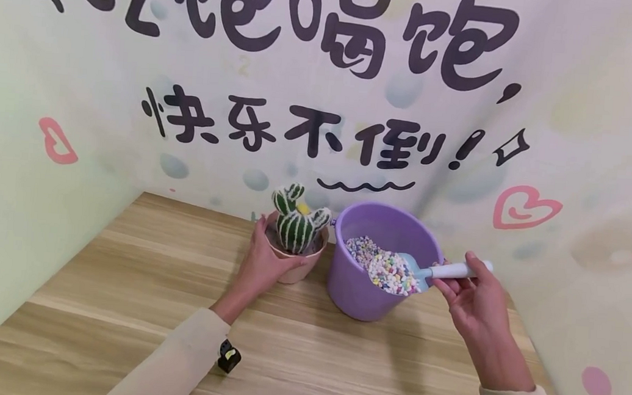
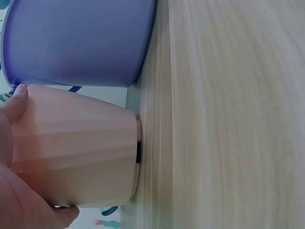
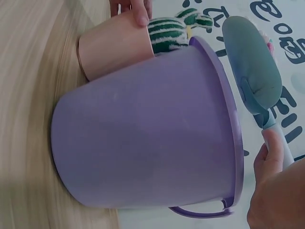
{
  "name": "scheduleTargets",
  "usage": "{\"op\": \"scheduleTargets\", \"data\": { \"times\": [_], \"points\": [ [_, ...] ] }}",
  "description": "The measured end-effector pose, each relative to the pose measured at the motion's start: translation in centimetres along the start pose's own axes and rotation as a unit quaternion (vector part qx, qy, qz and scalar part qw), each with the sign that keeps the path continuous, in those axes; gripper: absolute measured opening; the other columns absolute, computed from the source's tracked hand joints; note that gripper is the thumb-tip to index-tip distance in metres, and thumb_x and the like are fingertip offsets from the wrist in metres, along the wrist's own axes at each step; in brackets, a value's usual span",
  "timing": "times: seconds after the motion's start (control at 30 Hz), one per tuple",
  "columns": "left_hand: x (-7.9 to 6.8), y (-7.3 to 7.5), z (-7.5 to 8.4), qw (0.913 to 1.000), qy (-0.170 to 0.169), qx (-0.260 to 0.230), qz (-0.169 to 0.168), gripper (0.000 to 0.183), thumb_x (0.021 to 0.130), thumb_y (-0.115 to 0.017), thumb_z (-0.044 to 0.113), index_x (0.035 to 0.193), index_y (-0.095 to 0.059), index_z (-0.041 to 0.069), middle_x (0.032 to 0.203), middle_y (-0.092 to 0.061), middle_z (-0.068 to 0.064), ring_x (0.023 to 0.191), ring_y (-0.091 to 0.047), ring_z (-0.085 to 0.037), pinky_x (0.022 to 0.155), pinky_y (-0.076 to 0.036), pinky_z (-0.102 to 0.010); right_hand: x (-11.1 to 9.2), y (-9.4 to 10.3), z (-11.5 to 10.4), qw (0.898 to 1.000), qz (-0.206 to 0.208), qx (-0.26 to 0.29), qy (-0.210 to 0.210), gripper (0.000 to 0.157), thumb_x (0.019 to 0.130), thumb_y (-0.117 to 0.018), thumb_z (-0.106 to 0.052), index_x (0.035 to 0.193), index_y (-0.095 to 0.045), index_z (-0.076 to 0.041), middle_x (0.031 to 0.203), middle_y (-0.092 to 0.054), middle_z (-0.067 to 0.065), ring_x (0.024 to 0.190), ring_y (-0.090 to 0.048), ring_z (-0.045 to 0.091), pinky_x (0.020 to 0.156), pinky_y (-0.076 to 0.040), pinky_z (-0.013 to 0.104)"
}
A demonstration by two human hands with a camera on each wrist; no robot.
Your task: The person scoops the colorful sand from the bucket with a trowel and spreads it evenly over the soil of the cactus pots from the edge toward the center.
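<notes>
Right hand (image 1: 477, 308) with crosswise scoop (image 1: 426, 272), blade (image 3: 252, 62) leftward

I'm seeing a pink pot (image 1: 295, 275) standing upright at the nine o'clock side of a purple bucket (image 1: 356, 293), with a green, white-striped cactus (image 1: 294, 233) rising from it. Many-coloured pebbles (image 1: 361, 248) are lying inside the upright bucket. Above its five o'clock rim, a light-blue scoop (image 3: 252, 62) is carrying heaped pebbles, its pale handle (image 1: 454, 271) pointing toward three o'clock.
</notes>
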State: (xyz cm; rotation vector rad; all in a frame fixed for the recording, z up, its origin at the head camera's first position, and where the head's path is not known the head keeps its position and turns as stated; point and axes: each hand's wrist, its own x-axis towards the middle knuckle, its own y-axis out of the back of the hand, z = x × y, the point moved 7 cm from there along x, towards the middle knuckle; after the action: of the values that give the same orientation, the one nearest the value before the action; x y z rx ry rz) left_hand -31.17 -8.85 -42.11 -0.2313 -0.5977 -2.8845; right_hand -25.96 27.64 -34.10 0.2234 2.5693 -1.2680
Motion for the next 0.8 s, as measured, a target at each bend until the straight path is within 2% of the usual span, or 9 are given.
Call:
{"op": "scheduleTargets", "data": {
  "times": [0.27, 0.57, 0.8],
  "points": [
    [0.3, 0.1, 0.0, 0.9999, 0.006, 0.011, -0.009, 0.128, 0.061, -0.089, 0.051, 0.154, -0.010, 0.013, 0.161, -0.018, -0.013, 0.144, -0.025, -0.033, 0.115, -0.027, -0.052, -0.6, 0.2, 0.8, 1.000, -0.002, 0.002, -0.005, 0.040, 0.095, -0.064, -0.020, 0.120, -0.033, -0.021, 0.089, -0.060, 0.013, 0.091, -0.071, 0.032, 0.086, -0.052, 0.050],
    [0.6, 0.3, -0.3, 0.9999, 0.001, 0.008, -0.009, 0.128, 0.058, -0.091, 0.050, 0.152, -0.014, 0.009, 0.160, -0.020, -0.014, 0.142, -0.030, -0.034, 0.114, -0.030, -0.051, -0.8, 0.6, 1.8, 1.000, 0.007, 0.026, -0.011, 0.031, 0.094, -0.064, -0.016, 0.116, -0.042, -0.019, 0.095, -0.061, 0.011, 0.088, -0.070, 0.027, 0.086, -0.053, 0.050],
    [0.6, 0.6, -0.5, 0.9999, 0.007, 0.006, -0.005, 0.129, 0.056, -0.091, 0.052, 0.151, -0.016, 0.008, 0.158, -0.024, -0.016, 0.140, -0.033, -0.034, 0.113, -0.032, -0.050, -1.1, 0.5, 2.3, 1.000, 0.005, 0.018, -0.009, 0.037, 0.095, -0.064, -0.017, 0.120, -0.037, -0.021, 0.102, -0.059, 0.009, 0.090, -0.070, 0.027, 0.087, -0.053, 0.050]
  ]
}}
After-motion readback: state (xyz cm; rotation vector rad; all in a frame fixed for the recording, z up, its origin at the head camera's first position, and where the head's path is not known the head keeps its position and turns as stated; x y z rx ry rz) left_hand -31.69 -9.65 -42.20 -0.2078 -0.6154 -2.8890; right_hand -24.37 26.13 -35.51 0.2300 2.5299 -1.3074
